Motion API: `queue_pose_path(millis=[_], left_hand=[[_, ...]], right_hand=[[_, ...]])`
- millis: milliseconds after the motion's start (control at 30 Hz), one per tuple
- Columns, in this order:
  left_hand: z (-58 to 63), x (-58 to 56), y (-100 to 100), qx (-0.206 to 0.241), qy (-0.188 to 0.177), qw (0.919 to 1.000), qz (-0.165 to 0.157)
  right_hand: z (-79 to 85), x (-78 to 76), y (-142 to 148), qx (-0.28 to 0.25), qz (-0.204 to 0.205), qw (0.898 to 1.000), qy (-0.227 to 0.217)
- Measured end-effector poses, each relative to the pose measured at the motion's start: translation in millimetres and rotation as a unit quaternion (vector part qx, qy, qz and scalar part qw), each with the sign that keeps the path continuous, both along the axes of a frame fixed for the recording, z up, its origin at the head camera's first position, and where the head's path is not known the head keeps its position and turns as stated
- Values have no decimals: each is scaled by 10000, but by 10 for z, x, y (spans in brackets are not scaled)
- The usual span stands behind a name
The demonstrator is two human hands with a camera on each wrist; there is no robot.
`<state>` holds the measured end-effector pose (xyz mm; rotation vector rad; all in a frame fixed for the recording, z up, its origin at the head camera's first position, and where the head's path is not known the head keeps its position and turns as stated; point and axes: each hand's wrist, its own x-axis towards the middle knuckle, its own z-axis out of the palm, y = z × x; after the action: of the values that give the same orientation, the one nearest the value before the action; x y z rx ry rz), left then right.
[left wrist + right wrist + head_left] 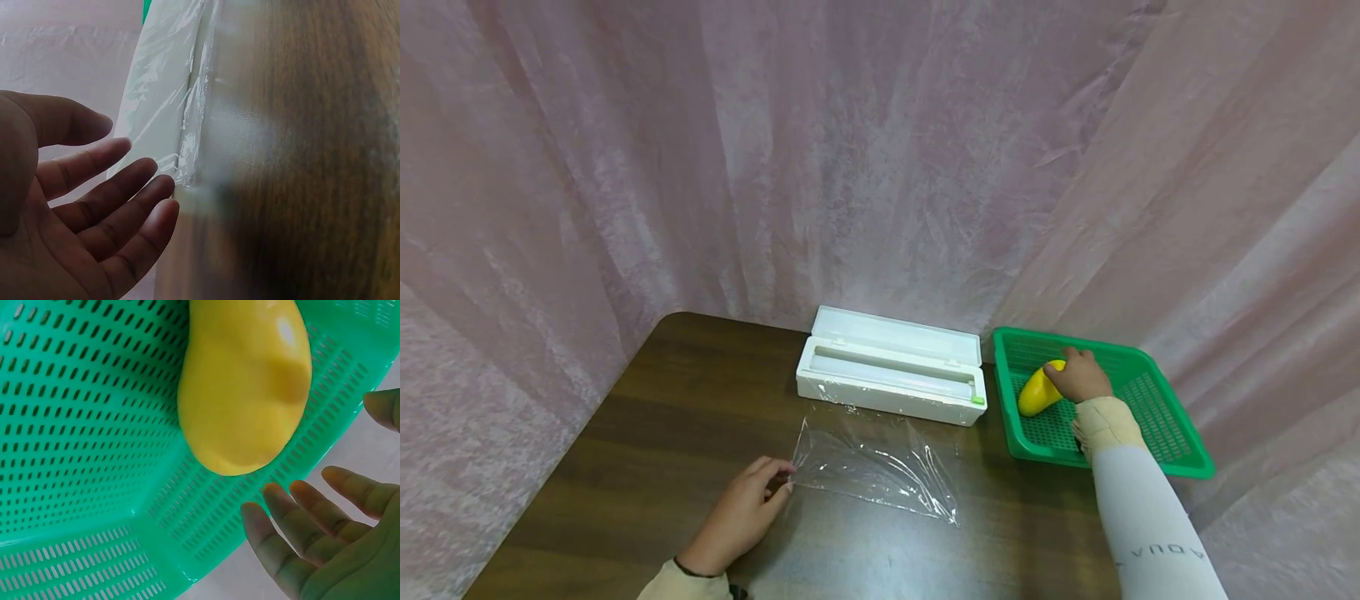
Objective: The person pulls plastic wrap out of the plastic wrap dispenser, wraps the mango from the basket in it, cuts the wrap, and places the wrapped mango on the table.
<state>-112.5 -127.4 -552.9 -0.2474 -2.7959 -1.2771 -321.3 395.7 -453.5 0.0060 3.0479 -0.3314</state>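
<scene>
A sheet of clear plastic wrap lies out from the front of a white wrap dispenser, whose lid stands raised. My left hand is at the sheet's left edge, thumb and fingers apart and loosely bent. In the left wrist view the fingers show relaxed, nothing pinched between them. Inside the green basket rests a smooth yellow mango. Over it reaches my right hand, overlapping its upper end in the head view. The right wrist view shows the fingers spread, beside the mango with a gap.
Everything stands on a dark brown wooden table with a rounded far-left corner. A pink curtain hangs right behind it. The dispenser sits at the back, close to the basket's left side. A green slider marks the dispenser's right end.
</scene>
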Motion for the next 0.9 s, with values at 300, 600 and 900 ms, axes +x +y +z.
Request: queue_pose_path(millis=[300, 600, 900], left_hand=[[-9, 13, 11, -59, -32, 9999, 82], [-22, 15, 14, -52, 17, 9999, 97], [15, 34, 23, 58, 44, 9999, 109]], right_hand=[[-23, -30, 17, 391, -189, 9984, -352], [-40, -64, -37, 591, -270, 9961, -597], [-145, -104, 1, 844, -441, 9932, -674]])
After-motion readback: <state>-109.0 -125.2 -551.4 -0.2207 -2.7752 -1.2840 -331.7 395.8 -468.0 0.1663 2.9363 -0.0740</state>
